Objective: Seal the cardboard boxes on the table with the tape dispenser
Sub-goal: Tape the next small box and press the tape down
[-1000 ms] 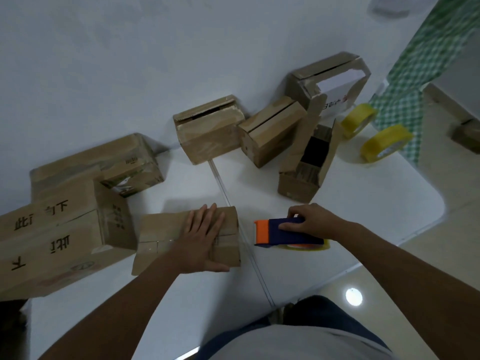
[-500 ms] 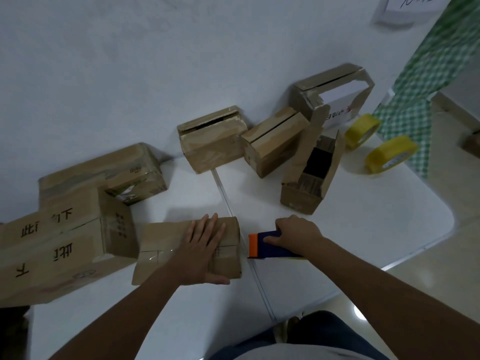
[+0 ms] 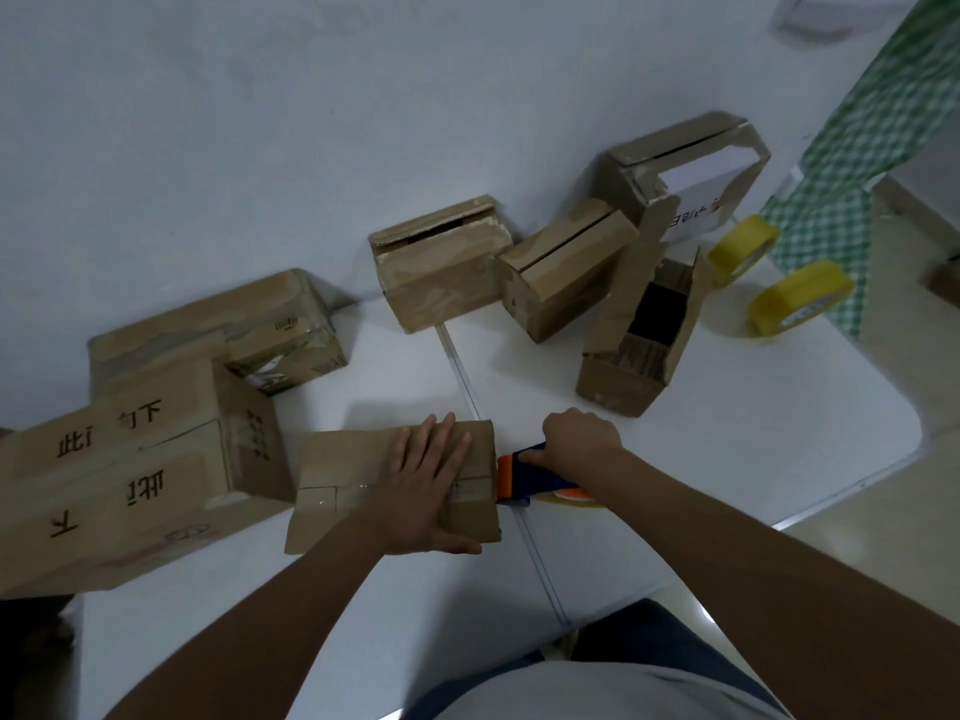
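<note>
Pressing down flat, the left hand (image 3: 426,485) has its fingers (image 3: 434,444) straight and spread over the top of a small cardboard box (image 3: 358,480) on the white desk (image 3: 753,423). Right hand (image 3: 579,439) is curled tight around the blue-and-orange tape dispenser (image 3: 524,478), whose orange nose sits right against the box's right end. You can see a shiny strip of clear tape along the box top near the left hand.

Just left of that is a big carton (image 3: 130,485) with black Chinese characters printed on it, upside down from here; I can make out 下 but the rest is too blurry to be sure. Behind it lies another taped box (image 3: 218,330). Along the wall: two closed small boxes (image 3: 441,272) (image 3: 566,267), an open box (image 3: 639,345) with flaps up, and a box with a white label (image 3: 696,194), text unreadable. Two yellow tape rolls (image 3: 800,298) (image 3: 743,249) sit far right.
</note>
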{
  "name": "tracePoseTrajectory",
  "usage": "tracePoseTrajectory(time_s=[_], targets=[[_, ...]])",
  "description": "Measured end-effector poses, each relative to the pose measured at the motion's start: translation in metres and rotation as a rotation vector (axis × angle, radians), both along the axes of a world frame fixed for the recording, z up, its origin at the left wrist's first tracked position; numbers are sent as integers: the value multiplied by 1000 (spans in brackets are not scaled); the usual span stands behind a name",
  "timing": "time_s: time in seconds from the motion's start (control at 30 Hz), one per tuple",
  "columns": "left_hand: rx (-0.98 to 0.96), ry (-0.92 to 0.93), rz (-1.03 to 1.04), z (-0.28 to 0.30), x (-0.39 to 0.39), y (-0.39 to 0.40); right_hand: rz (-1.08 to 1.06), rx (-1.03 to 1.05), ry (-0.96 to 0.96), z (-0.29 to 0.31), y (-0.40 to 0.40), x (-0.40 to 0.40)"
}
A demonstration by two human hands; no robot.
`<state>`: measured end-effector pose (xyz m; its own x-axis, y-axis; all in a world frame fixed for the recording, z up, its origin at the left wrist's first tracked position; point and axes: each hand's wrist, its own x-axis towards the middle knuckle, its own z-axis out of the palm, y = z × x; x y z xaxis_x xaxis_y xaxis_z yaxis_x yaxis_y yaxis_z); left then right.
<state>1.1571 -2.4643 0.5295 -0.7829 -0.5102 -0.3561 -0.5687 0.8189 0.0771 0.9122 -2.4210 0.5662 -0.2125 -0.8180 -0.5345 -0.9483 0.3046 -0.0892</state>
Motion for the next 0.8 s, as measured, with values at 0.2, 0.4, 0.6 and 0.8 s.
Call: tracePoseTrajectory(time_s=[0.2, 0.4, 0.6, 0.8], targets=[[-13, 7, -5, 0, 0, 0, -21, -32, 95, -13, 29, -22], [-2, 10, -11, -1, 0, -1, -201, -279, 47, -24, 47, -25], [4, -5, -8, -1, 0, 0, -306, -324, -109, -31, 56, -2], [7, 1, -19, -1, -1, 0, -756, -268, -990, -8, 64, 61]])
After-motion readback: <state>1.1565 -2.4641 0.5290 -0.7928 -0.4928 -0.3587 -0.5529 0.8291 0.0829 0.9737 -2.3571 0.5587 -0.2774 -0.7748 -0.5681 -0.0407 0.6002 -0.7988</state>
